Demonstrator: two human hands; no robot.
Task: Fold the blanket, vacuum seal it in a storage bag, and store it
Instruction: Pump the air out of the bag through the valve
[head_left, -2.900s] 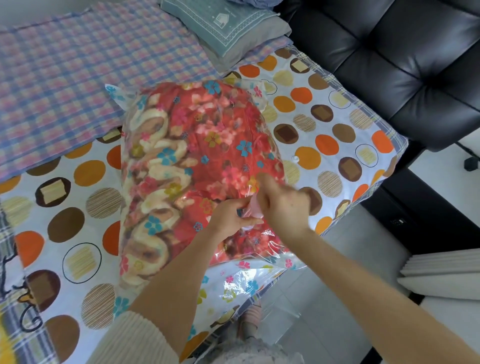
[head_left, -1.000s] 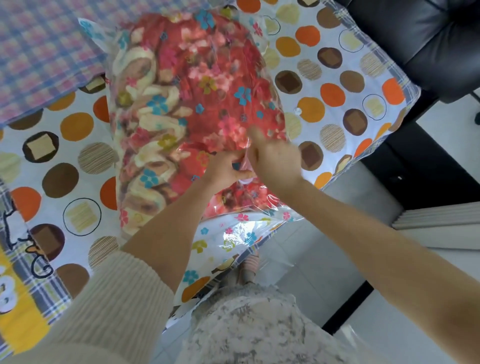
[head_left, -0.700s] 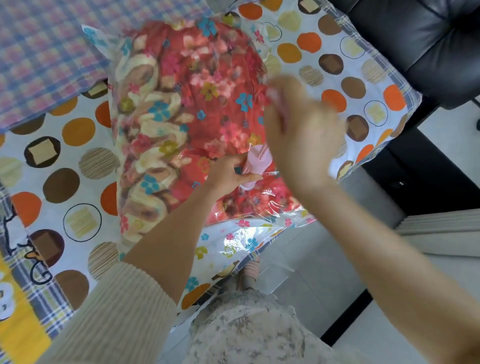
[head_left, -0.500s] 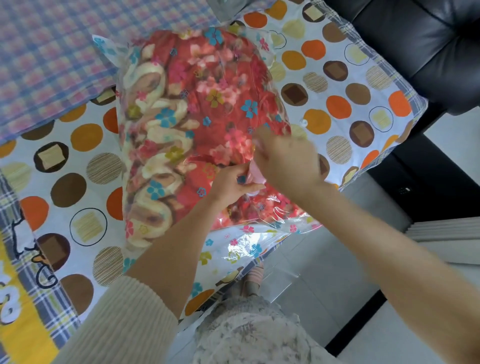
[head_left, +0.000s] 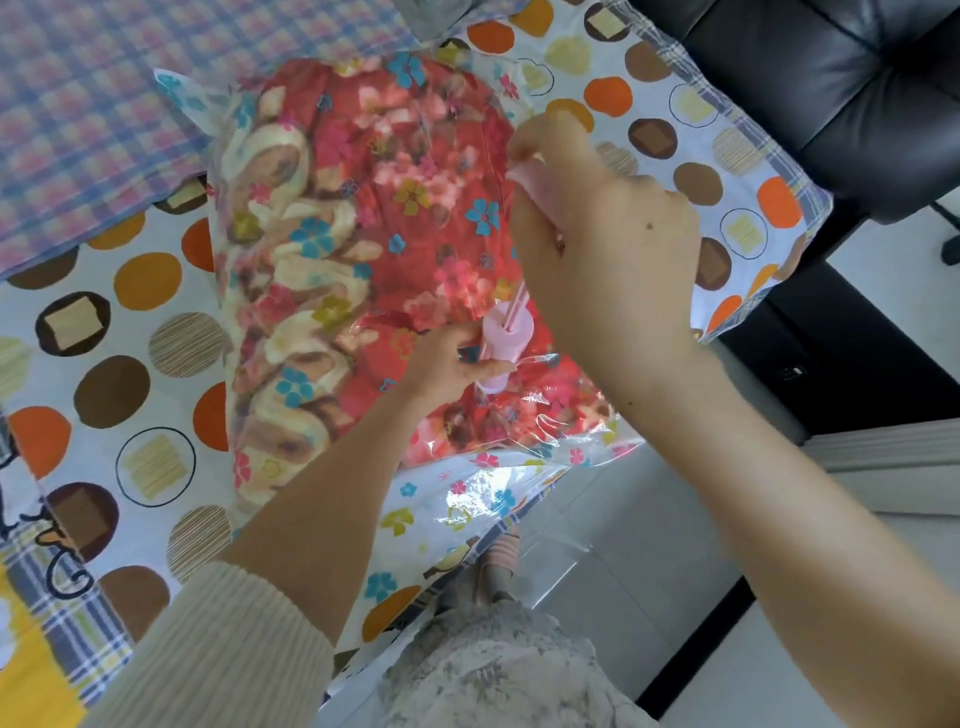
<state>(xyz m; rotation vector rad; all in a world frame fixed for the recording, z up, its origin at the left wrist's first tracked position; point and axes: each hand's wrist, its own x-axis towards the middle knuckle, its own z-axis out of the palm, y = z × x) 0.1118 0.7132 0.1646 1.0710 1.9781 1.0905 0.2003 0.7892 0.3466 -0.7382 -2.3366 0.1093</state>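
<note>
Quick update from the pumping stage: half a second back our right hand (head_left: 608, 249) was down low by the valve, and now it's lifted well up over the blanket (head_left: 363, 218), pulling the pink handle (head_left: 535, 179) with it. The thin rod (head_left: 517, 306) is drawn out of the pump (head_left: 506, 332) barrel, so that's the upstroke of another cycle, same up-and-down we had going a second ago. Right hand is wrapped tight round the handle. Left hand (head_left: 447, 364) hasn't budged, fingers and thumb pinching the bottom of the barrel to keep it seated on the bag's valve (the valve is hidden under the pump, so we can't see it).

The red flowery blanket is folded and inside the clear storage bag (head_left: 467, 499), which lies on the spotty bedspread (head_left: 130, 332) with its near end right at the edge of the bed by us. Black chair (head_left: 831, 93) sits off to the right.

What it means, we reckon: folding and bagging are done and we're mid air-removal. The bag looks pretty puffy, with the film only wrinkling near the bottom corner, so our guess is plenty more strokes before it's flat enough to stash. Main thing to watch is the pump tipping off the valve on the pull
</note>
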